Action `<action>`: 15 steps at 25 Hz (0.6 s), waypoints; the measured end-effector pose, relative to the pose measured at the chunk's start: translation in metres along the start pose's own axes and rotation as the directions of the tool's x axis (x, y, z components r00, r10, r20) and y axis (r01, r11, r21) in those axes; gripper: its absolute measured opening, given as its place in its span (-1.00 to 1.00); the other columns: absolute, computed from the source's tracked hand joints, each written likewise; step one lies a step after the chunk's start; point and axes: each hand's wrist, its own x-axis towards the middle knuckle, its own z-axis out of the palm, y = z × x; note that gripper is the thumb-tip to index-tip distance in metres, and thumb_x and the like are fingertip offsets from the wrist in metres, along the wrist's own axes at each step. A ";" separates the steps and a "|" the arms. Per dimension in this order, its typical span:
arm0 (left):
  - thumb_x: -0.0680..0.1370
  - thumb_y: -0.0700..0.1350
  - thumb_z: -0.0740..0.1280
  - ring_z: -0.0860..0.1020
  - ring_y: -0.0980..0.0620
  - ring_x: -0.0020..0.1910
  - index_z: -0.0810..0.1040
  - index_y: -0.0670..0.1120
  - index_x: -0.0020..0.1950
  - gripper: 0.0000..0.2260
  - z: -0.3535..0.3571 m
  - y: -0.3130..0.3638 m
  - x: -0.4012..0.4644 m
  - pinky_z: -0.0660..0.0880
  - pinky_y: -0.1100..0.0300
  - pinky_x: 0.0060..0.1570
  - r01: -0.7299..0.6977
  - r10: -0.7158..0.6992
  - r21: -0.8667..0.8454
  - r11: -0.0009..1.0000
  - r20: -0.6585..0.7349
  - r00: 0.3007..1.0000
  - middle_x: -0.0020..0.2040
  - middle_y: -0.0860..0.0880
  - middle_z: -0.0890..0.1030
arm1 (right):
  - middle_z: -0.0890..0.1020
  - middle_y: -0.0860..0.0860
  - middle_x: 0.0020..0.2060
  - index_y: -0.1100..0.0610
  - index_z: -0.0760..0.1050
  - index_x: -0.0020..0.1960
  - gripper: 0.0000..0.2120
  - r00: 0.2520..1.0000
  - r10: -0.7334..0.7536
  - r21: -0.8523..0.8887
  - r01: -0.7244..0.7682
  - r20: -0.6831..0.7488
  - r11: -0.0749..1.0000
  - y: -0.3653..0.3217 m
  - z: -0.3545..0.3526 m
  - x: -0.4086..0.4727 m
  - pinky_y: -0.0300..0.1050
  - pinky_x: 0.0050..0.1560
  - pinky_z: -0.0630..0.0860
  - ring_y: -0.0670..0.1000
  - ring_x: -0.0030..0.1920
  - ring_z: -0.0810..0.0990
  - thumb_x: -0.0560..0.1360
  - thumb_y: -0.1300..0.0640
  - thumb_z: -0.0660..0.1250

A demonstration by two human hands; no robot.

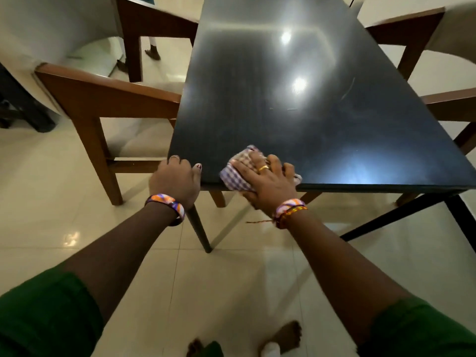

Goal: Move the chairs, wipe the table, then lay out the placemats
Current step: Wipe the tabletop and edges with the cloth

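We brace with the left hand, curled round the near-left corner of the table. The right hand, fingers flat, presses the checked cloth at the near edge. For full coverage we wipe in overlapping strokes toward the far end, between the chairs.

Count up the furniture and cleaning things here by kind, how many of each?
Chairs: 2, the left chair and the right chair
Table: 1
Checked cloth: 1, under the right hand
Placemats: 0 in view
Total: 4
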 end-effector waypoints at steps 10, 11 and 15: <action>0.64 -0.04 0.06 0.15 -0.12 0.51 0.22 -0.20 0.47 -0.57 0.027 0.154 0.019 0.11 0.08 0.47 -0.146 0.151 -0.110 0.983 0.041 0.988 0.51 -0.18 0.20 | 0.37 0.15 0.40 -0.13 0.23 0.39 -0.34 0.929 0.354 0.004 -0.356 -0.109 0.934 0.232 0.000 -0.111 0.22 0.10 0.37 0.29 0.22 0.33 0.33 -0.31 0.10; 0.64 -0.06 0.05 0.15 -0.14 0.51 0.22 -0.21 0.47 -0.57 0.030 0.167 0.024 0.09 0.07 0.48 -0.135 0.140 -0.106 0.985 0.035 0.990 0.51 -0.19 0.20 | 0.42 0.15 0.37 -0.09 0.30 0.38 -0.37 0.946 0.287 0.030 -0.286 -0.152 0.958 0.218 0.004 -0.102 0.19 0.12 0.37 0.27 0.25 0.35 0.36 -0.28 0.12; 0.62 -0.10 0.07 0.11 -0.19 0.51 0.21 -0.23 0.47 -0.57 0.040 0.225 0.051 0.04 -0.01 0.50 -0.052 0.057 -0.152 0.987 0.026 0.998 0.51 -0.24 0.16 | 0.52 0.06 0.30 -0.13 0.43 0.32 -0.42 0.979 0.017 -0.048 -0.027 -0.202 0.998 0.172 0.013 -0.065 0.03 0.04 0.24 0.19 0.19 0.35 0.34 -0.29 0.16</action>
